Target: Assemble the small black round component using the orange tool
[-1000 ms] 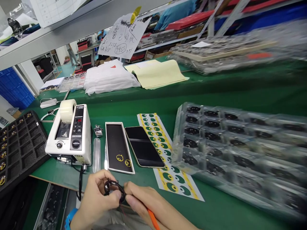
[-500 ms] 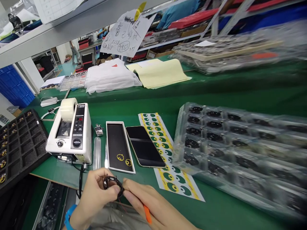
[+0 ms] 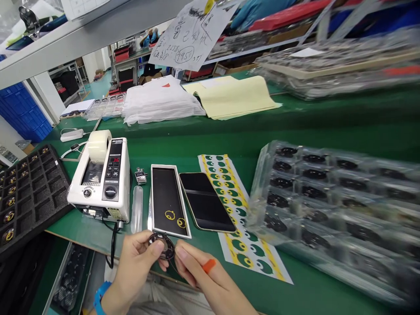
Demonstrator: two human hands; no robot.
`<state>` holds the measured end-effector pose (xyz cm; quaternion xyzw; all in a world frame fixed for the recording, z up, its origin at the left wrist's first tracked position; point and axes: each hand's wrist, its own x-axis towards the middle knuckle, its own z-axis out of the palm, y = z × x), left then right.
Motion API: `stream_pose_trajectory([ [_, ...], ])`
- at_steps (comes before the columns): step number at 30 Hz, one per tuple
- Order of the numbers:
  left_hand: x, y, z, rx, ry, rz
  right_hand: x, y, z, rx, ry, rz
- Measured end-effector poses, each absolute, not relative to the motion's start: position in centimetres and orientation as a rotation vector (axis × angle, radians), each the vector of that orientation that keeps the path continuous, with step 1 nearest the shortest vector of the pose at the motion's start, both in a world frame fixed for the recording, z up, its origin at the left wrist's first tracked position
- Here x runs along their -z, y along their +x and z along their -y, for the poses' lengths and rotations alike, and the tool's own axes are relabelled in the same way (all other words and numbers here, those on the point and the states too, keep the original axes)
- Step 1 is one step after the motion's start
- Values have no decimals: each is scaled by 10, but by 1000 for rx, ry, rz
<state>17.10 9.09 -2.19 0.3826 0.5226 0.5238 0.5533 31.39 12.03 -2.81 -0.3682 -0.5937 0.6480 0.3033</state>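
At the near edge of the green bench my left hand [image 3: 139, 262] pinches a small round black part [image 3: 161, 246] between thumb and fingers. My right hand [image 3: 205, 280] is closed beside it, its fingertips touching the part's right side, and an orange tool tip [image 3: 209, 265] shows against that hand. Just beyond the hands lies a black tray [image 3: 169, 201] with two yellow rings on it. A dark phone [image 3: 206, 201] lies next to that tray.
A white tape dispenser [image 3: 103, 177] stands left. A black foam tray [image 3: 28, 192] with parts lies far left. A sticker sheet [image 3: 236, 210] and clear blister trays [image 3: 328, 201] of black parts lie right. White bags [image 3: 160, 100] and yellow paper [image 3: 232, 96] lie behind.
The round part has turned in my left hand so its face shows. The right hand has shifted, baring the orange tip. The view has swung slightly left.
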Motion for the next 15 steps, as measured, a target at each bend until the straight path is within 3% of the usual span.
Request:
stream_pose_trajectory([
  [9,30,167,-91,-1294,1167,-1312,45,311,-114,-1698,-940,1589],
  [15,41,170,-84,-1441,1726,-1458,50,317,-116,-1709,-1038,1458],
])
